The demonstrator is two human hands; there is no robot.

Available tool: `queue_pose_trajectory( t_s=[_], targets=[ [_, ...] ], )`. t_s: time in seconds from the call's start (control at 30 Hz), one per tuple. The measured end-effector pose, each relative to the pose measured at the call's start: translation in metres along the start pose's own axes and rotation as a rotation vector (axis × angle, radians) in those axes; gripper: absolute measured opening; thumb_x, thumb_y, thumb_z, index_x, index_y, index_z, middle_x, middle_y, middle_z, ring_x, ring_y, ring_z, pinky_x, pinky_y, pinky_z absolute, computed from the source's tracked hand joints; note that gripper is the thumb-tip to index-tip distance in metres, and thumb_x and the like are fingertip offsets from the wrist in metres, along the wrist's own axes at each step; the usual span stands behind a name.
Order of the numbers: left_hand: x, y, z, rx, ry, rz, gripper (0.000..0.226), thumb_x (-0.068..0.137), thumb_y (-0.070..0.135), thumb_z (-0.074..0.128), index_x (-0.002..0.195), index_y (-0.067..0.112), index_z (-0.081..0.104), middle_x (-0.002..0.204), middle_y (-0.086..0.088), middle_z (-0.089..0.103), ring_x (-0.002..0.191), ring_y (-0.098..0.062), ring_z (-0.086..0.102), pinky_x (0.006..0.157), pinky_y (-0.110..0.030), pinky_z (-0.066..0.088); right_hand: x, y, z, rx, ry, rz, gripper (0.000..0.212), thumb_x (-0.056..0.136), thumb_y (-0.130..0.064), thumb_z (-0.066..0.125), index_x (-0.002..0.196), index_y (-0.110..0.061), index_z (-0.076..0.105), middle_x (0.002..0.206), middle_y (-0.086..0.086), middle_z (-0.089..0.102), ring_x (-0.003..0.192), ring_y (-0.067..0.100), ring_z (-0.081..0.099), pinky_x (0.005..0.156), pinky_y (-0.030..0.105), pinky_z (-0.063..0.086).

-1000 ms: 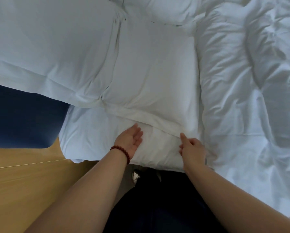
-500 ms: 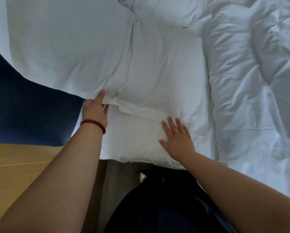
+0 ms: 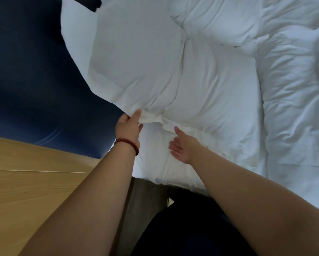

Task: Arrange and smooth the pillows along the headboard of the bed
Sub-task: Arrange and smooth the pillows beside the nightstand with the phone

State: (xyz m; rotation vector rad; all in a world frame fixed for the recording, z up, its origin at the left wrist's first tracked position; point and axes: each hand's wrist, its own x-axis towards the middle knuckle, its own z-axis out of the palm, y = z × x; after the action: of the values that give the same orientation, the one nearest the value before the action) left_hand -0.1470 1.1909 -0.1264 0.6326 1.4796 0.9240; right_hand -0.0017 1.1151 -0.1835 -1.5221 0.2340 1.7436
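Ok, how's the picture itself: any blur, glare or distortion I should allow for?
Head view: wide-angle bending curves the headboard and wooden panel; light soft and dim, no glare; white pillows show little contrast; left hand and right hand look sharp.

The bed (image 3: 288,183) is dressed in white, with a dark blue headboard (image 3: 35,71) on the left of the view. A bottom pillow (image 3: 155,163) lies flat at the near edge. A flat pillow (image 3: 216,89) lies partly over it. A raised pillow (image 3: 136,61) leans toward the headboard, its long edge touching the flat pillow. A far pillow (image 3: 219,21) lies beyond both. A crumpled duvet (image 3: 293,98) covers the right side, just beside the pillows
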Motion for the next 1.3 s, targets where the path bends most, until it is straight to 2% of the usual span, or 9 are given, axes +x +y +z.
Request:
queue_pose_trajectory(
  t_s=[0.1, 0.2, 0.37, 0.5, 0.67, 0.77, 0.97, 1.1, 1.3],
  targets=[
    [0.006, 0.006, -0.002, 0.024, 0.044, -0.008, 0.021, 0.091, 0.026, 0.071, 0.089, 0.006, 0.063, 0.098, -0.008, 0.072, 0.097, -0.018, 0.071, 0.092, -0.031, 0.056, 0.022, -0.006, 0.033, 0.390, -0.169, 0.051, 0.053, 0.084, -0.047, 0.072, 0.112, -0.004, 0.057, 0.117, 0.009, 0.063, 0.107, 0.020, 0.062, 0.077, 0.036, 0.053],
    [0.009, 0.008, -0.009, 0.068, 0.119, 0.021, 0.025, 0.089, 0.029, 0.073, 0.085, 0.006, 0.064, 0.082, -0.004, 0.068, 0.079, -0.011, 0.070, 0.087, -0.027, 0.057, 0.035, -0.012, 0.054, 0.595, -0.104, -0.017, 0.020, 0.088, -0.021, 0.073, 0.100, -0.007, 0.062, 0.107, 0.009, 0.065, 0.091, 0.017, 0.065, 0.072, 0.032, 0.056],
    [0.001, 0.011, -0.009, 0.248, 0.236, 0.061, 0.038, 0.089, 0.038, 0.071, 0.066, 0.013, 0.053, 0.063, 0.004, 0.062, 0.079, -0.016, 0.070, 0.085, -0.033, 0.057, 0.033, -0.012, 0.027, 0.232, 0.027, -0.056, 0.028, 0.092, -0.013, 0.068, 0.118, -0.010, 0.058, 0.100, 0.009, 0.069, 0.078, 0.017, 0.068, 0.064, 0.027, 0.054],
    [-0.012, 0.024, -0.005, 0.227, 0.215, 0.142, 0.028, 0.092, 0.028, 0.067, 0.068, 0.021, 0.054, 0.062, 0.011, 0.055, 0.069, -0.008, 0.059, 0.093, -0.035, 0.056, 0.005, -0.029, 0.010, -0.086, -0.020, -0.014, 0.022, 0.093, -0.031, 0.067, 0.095, -0.009, 0.063, 0.074, 0.005, 0.069, 0.072, 0.017, 0.069, 0.069, 0.028, 0.054],
    [-0.029, 0.047, -0.001, 0.157, 0.276, 0.067, 0.027, 0.093, 0.033, 0.066, 0.088, 0.006, 0.063, 0.084, -0.005, 0.058, 0.084, -0.016, 0.062, 0.084, -0.025, 0.057, -0.029, -0.051, 0.007, -0.414, 0.001, -0.367, 0.032, 0.091, -0.036, 0.068, 0.084, -0.005, 0.066, 0.076, 0.006, 0.072, 0.064, 0.015, 0.065, 0.076, 0.033, 0.057],
    [-0.057, 0.060, 0.008, 0.295, 0.127, -0.036, 0.024, 0.097, 0.027, 0.061, 0.109, 0.008, 0.067, 0.101, -0.003, 0.070, 0.095, -0.018, 0.068, 0.086, -0.031, 0.057, -0.057, -0.076, 0.009, -0.734, -0.033, -0.628, 0.035, 0.090, -0.044, 0.065, 0.078, -0.011, 0.066, 0.073, -0.004, 0.073, 0.067, 0.011, 0.068, 0.076, 0.036, 0.056],
    [-0.105, 0.120, 0.040, 0.592, 0.267, 0.660, 0.020, 0.095, 0.027, 0.063, 0.113, 0.021, 0.069, 0.109, 0.011, 0.068, 0.095, 0.002, 0.063, 0.075, -0.006, 0.047, -0.105, -0.154, 0.053, -0.915, -0.257, -1.003, 0.021, 0.087, -0.039, 0.069, 0.082, -0.019, 0.069, 0.079, -0.002, 0.068, 0.068, 0.000, 0.057, 0.063, 0.010, 0.040],
    [-0.098, 0.168, 0.048, 0.773, 0.539, 1.142, 0.033, 0.090, 0.021, 0.069, 0.122, 0.015, 0.064, 0.127, 0.007, 0.053, 0.121, -0.017, 0.049, 0.098, -0.027, 0.045, -0.125, -0.202, 0.100, -0.895, -0.433, -1.215, 0.010, 0.088, -0.033, 0.071, 0.090, -0.024, 0.069, 0.088, -0.016, 0.067, 0.084, -0.004, 0.060, 0.075, 0.005, 0.041],
    [-0.081, 0.204, 0.054, 0.858, 0.645, 0.691, 0.070, 0.090, 0.034, 0.068, 0.150, 0.016, 0.035, 0.154, -0.001, 0.033, 0.141, -0.021, 0.028, 0.110, -0.033, 0.035, -0.117, -0.258, 0.161, -0.969, -0.494, -1.536, 0.022, 0.088, -0.034, 0.070, 0.105, -0.020, 0.069, 0.103, -0.017, 0.063, 0.096, -0.006, 0.054, 0.084, 0.001, 0.034]
  ],
)
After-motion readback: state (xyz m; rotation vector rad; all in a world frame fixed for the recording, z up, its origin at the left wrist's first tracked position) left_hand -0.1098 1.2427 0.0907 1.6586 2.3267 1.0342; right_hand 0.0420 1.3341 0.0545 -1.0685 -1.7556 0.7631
